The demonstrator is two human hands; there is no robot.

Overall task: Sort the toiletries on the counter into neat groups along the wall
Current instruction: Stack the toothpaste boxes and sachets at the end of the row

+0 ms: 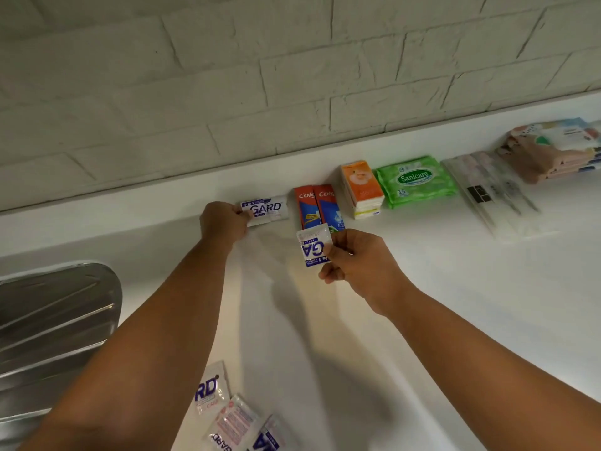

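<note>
White counter, brick wall behind
Left hand grips a GARD sachet at 12 o'clock, right hand pinches a second sachet.

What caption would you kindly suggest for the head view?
Left hand holds Gard sachet by the wall; right hand pinches second sachet.
</note>
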